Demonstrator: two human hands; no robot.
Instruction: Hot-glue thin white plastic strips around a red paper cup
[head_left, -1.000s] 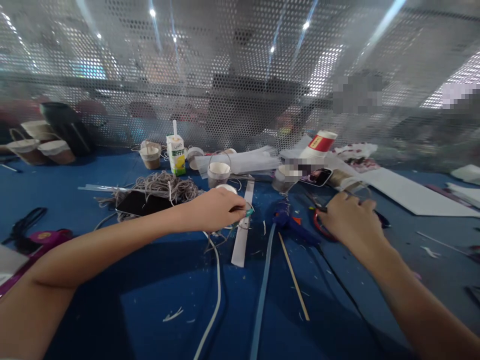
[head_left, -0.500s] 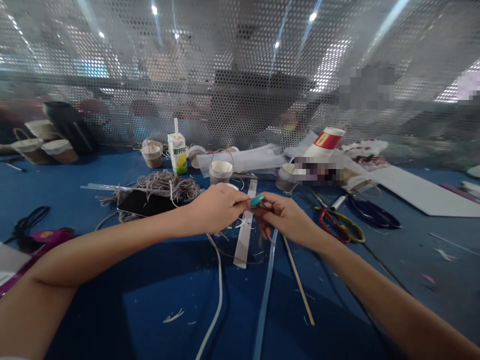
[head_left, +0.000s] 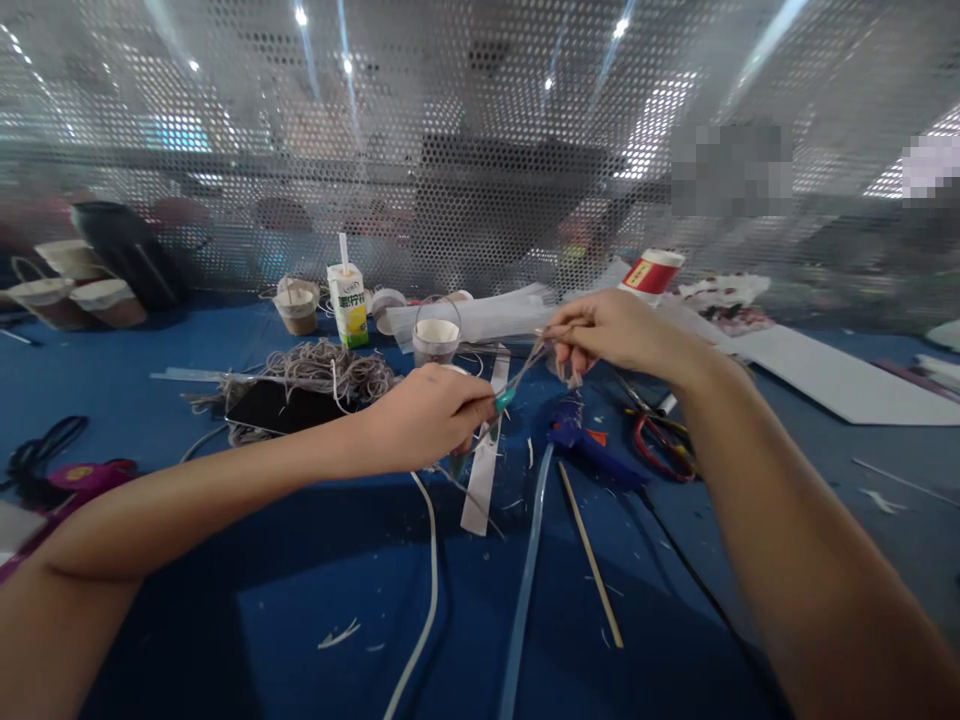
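My left hand (head_left: 446, 418) is closed in a pinch around grey-brown cord (head_left: 531, 357). A small teal piece (head_left: 505, 400) shows at its fingertips; I cannot make out what it is. Up and to the right, my right hand (head_left: 619, 332) pinches the other end of the cord, which is stretched slantwise between both hands. Below the left hand lie a white paper strip (head_left: 481, 490) and a white cord (head_left: 433, 560). Under the right hand rests a blue glue gun (head_left: 596, 452), near a pale blue strip (head_left: 529, 570) and a thin wooden stick (head_left: 592, 560).
Left of the hands lie a tangle of grey yarn (head_left: 330, 370) and a black phone (head_left: 285, 408). Behind stand a drink carton (head_left: 348, 308) and a small bucket-like cup (head_left: 436, 345). Scissors (head_left: 660, 445) and a white board (head_left: 847, 375) lie right, a purple glue gun (head_left: 82, 480) left.
My right hand has moved up and away from my left hand, drawing the cord out between them. The blue glue gun has come into view beneath it. The left hand stays nearly in place.
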